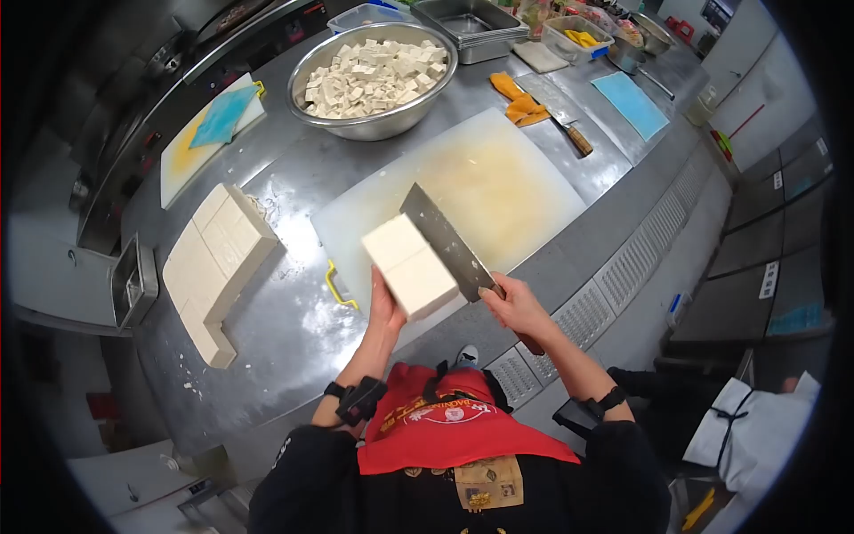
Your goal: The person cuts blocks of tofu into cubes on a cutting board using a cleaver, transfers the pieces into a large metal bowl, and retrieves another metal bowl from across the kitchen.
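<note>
A white block of tofu point(409, 262), with a line across its top, is between my two hands above the near left part of the white cutting board point(534, 182). My left hand point(383, 305) holds the block at its lower left side. My right hand point(516, 307) grips a cleaver point(445, 240), its broad blade upright along the block's right side. To the left, a large slab of tofu point(209, 254) with cut lines lies on the metal table. Behind the board, a steel bowl point(374, 129) is heaped with tofu cubes point(378, 76).
Right of the bowl lie an orange cloth point(520, 100), a second cleaver point(556, 107) and a blue cloth point(630, 104). Another board point(178, 169) with a blue cloth is at the left. Stacked trays point(471, 31) stand behind. A person in white and black is at the lower right.
</note>
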